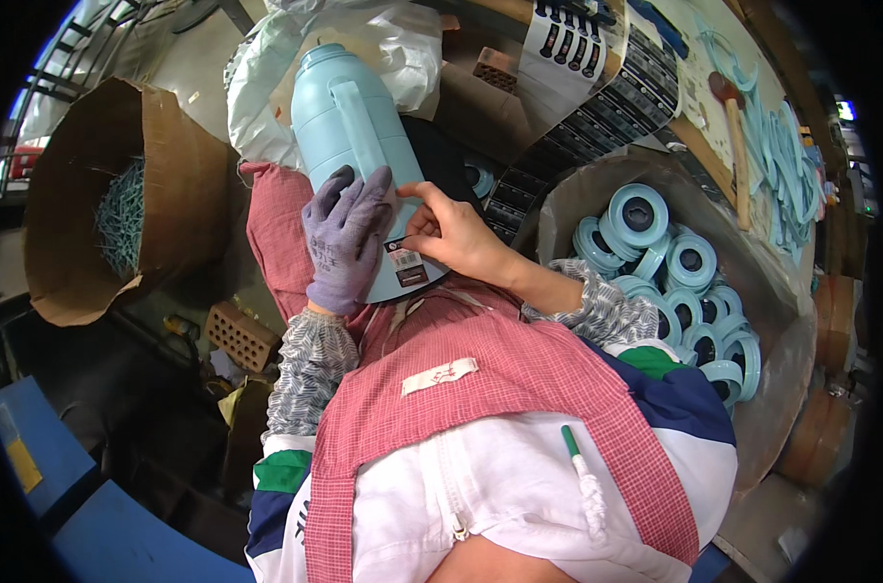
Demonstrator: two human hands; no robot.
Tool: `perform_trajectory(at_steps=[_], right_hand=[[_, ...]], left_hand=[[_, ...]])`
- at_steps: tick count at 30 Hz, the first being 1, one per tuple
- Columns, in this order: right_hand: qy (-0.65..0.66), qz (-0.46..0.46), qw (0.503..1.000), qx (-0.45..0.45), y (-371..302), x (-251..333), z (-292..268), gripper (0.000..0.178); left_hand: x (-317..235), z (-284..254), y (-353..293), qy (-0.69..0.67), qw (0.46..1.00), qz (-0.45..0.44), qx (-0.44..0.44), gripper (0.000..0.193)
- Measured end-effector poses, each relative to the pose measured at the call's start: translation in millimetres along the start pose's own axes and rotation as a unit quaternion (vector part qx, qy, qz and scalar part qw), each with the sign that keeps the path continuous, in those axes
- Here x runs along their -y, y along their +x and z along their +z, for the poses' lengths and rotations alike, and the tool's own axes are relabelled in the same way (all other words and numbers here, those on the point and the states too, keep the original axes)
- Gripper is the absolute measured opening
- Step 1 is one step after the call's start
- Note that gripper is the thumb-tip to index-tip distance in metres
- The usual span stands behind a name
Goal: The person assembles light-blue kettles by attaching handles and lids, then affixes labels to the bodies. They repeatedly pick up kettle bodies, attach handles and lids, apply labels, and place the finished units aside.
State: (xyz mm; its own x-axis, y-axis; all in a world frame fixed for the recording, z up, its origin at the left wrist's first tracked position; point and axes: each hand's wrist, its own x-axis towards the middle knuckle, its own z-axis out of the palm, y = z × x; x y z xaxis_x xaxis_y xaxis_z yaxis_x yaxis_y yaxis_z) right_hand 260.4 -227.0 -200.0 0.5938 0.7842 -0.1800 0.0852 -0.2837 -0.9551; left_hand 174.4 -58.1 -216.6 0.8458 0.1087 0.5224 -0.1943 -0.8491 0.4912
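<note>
A light blue vacuum jug (315, 117) lies tilted across my lap, its neck pointing away from me. Its long side handle (355, 126) faces up. Low on its body, near the base, is a dark and white label (405, 264). My left hand (347, 238), in a purple-grey knitted glove, is closed against the jug by the handle's lower end. Bare, my right hand (458, 231) reaches in from the right. Its index finger and thumb are apart, touching or very near the jug just above the label. The gloved palm is hidden.
At right, a lined bin (779, 408) holds several light blue ring-shaped parts (692, 260). A strip of dark labels (582, 124) hangs off the bench, where a mallet (736, 146) lies. Left stands a cardboard drum (184, 185) with thin blue scraps. Below it is a perforated brick (240, 336).
</note>
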Motion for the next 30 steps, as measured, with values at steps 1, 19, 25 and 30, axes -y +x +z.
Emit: perform_trajectory(at_steps=[1,19,25,30], right_hand=[[-0.017,-0.022,1.000,-0.014,-1,-2,3,0.051],[0.204,-0.170,0.954,0.137,12,55,31,0.041],[0.128,-0.200,0.904,0.355,21,54,7,0.053],[-0.162,-0.189,0.968,0.042,170,17,-20,0.021]], left_hand=[[0,0,1,0.000,1.000,0.001,-0.002,0.052],[56,-164,56,-0.483,0.824,-0.258,-0.148,0.054],[8,-235,42,-0.107,0.978,-0.172,-0.048,0.022],[-19,-243,29,-0.179,0.950,-0.254,0.005,0.019]])
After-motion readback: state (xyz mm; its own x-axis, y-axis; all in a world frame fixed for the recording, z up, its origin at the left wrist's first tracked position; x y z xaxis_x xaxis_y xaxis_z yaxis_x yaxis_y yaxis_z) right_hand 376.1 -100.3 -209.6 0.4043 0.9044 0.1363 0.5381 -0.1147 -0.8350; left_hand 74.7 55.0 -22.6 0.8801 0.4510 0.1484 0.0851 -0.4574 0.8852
